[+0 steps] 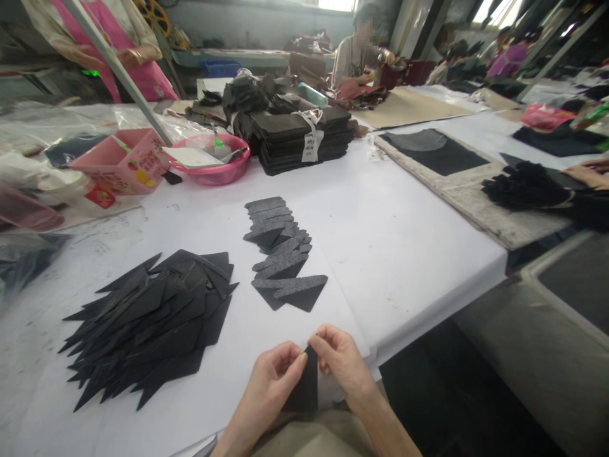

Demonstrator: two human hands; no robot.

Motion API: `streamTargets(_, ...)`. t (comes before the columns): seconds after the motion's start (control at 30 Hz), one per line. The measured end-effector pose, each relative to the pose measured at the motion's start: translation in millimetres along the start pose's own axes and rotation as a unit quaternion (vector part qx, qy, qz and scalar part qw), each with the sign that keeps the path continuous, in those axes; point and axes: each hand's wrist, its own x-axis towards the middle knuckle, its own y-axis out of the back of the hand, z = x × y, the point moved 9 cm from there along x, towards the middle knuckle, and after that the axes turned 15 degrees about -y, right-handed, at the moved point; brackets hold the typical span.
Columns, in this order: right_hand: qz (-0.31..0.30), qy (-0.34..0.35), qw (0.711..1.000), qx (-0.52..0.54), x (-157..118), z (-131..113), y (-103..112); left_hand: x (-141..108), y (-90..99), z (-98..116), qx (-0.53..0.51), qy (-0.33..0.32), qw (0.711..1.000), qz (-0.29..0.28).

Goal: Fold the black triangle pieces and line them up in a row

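Between my two hands is a black leather-like piece [304, 387], pinched at its top edge above my lap. The thumb and fingers of my left hand [278, 374] grip its left side, while my right hand [340, 362] pinches the upper corner close by. Just beyond them, on the white table [404, 254], a row of overlapping dark pieces [290, 292] shows grey strips along their edges. To the left lies a large heap of black pointed pieces [157, 317]. The lower end of the held piece is partly hidden by my left hand.
A pink basin [238, 168] and a pink box [118, 162] stand at the back left. Behind the row sits a tied stack of black material [304, 136] with a tag. A board [476, 184] lies at the right. Other people work across the room.
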Motion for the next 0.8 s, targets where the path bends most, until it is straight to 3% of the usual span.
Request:
streamTargets(0.13,0.021,0.009,0.999,-0.03,-2,-2,-2,0,0.8,6,0.023,-0.019,1.0,-0.002)
streamTargets(0.37,0.051,0.028,0.998,0.012,-5,-1,-4,1,0.6,11,0.045,-0.032,0.998,-0.015)
streamTargets(0.53,0.042,0.007,0.998,0.045,-2,4,-3,-2,-0.2,6,0.02,-0.015,0.999,-0.022)
streamTargets(0.8,0.021,-0.002,1.0,-0.001,1,1,-4,-3,-0.1,-4,-0.023,0.009,1.0,-0.011)
